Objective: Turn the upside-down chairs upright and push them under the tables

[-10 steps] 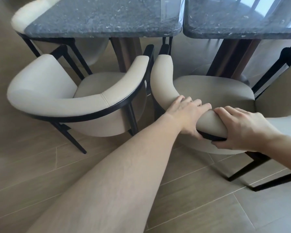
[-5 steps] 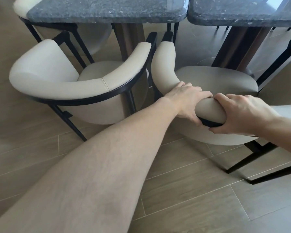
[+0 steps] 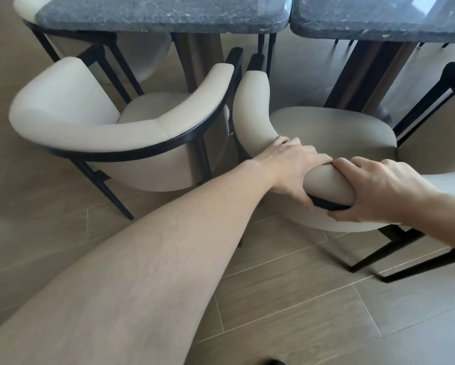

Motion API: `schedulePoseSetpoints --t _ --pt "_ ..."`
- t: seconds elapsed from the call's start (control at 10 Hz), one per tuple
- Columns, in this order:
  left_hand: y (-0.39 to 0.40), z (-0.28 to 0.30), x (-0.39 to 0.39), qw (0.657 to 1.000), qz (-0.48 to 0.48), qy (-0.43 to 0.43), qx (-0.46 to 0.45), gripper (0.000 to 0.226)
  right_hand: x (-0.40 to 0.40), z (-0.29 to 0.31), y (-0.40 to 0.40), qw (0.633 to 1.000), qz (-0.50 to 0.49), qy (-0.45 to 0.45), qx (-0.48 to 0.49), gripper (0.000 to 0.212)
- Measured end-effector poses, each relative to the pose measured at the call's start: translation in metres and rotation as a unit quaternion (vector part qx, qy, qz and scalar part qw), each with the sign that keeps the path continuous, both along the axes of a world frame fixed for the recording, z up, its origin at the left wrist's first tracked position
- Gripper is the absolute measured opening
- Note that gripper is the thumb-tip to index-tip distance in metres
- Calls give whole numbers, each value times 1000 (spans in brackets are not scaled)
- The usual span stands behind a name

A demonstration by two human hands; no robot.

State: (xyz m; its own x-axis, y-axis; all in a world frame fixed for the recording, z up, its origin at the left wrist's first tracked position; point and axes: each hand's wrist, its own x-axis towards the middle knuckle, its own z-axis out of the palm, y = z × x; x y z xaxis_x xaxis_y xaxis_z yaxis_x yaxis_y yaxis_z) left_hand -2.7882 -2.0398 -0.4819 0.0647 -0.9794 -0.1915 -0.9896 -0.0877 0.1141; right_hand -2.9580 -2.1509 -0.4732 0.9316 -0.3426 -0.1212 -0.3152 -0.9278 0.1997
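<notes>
A beige upholstered chair (image 3: 329, 133) with a black frame stands upright in front of the right dark stone table (image 3: 352, 25). My left hand (image 3: 292, 167) grips the curved backrest from the left, fingers over the top and thumb underneath. My right hand (image 3: 379, 191) grips the same backrest just to the right of it. The chair's front edge sits near the table's wooden pedestal (image 3: 371, 72).
A second beige chair (image 3: 94, 119) stands upright at the left, in front of the left stone table (image 3: 152, 14), its arm almost touching the held chair. A third chair (image 3: 437, 138) is at the right edge; another is tucked behind at far left. Wood-look floor tiles lie in front.
The held chair has slid forward toward the table with both hands on its backrest. My view has shifted closer to the tables.
</notes>
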Motion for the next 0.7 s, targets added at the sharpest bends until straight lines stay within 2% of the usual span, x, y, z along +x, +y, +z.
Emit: schedulePoseSetpoints --t 0.1,0.2,0.3,0.4,0.5,0.6,0.7 --pt "2 -1 2 1000 4 0 1 101 3 -2 1 1000 -7 6 -13 90" --pt "8 -5 -9 998 55 -9 -12 99 1 -2 7 999 -36 5 -8 89" --pt "39 -3 -34 983 151 85 -61 82 2 8 31 992 -117 37 18 83" --pt "66 12 -39 935 203 247 -152 49 18 28 50 982 -174 65 44 76" --pt "117 55 -37 837 320 377 -234 25 45 76 93 968 -188 19 164 58" --pt "160 100 -33 784 360 406 -301 24 56 123 136 956 -162 -68 236 52" --pt "235 155 -32 722 411 439 -344 23 58 182 213 914 -108 -216 325 46"
